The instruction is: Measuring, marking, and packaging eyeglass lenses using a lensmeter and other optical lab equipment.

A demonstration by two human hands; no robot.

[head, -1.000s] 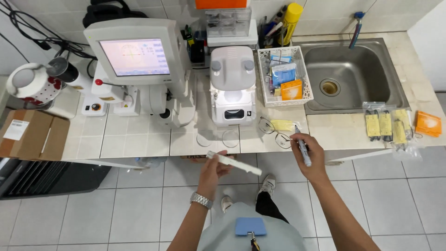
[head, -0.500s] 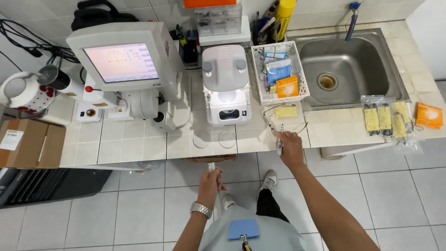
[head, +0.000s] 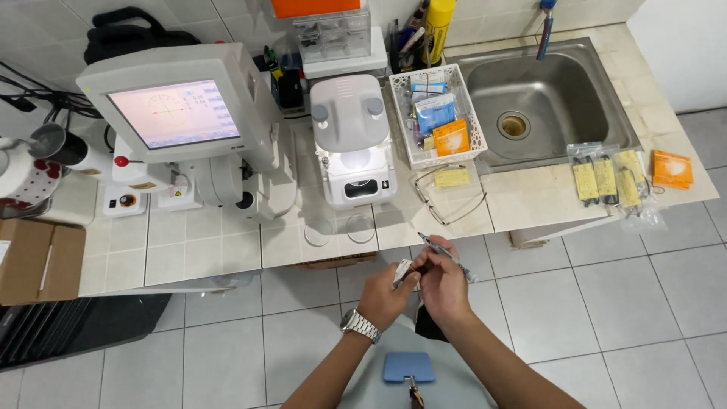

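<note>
White tiles cover both the floor and the long counter (head: 227,242), where a steel sink (head: 545,98) sits at the far right. Left of it stand a boxy instrument with a lit screen (head: 170,113) and a smaller white machine (head: 352,144). A white basket of packets (head: 435,113) lies between that machine and the sink, with wire spectacles (head: 447,201) lying just in front of it.

Below the counter edge the two hands meet. The right hand (head: 447,284) has its fingers closed around a slim grey pen (head: 447,257), held slanted. The left hand (head: 386,295) pinches a small white strip (head: 404,270), its end touching the pen. Judging by this, steady wrists kept close together would suit such fine work.
</note>
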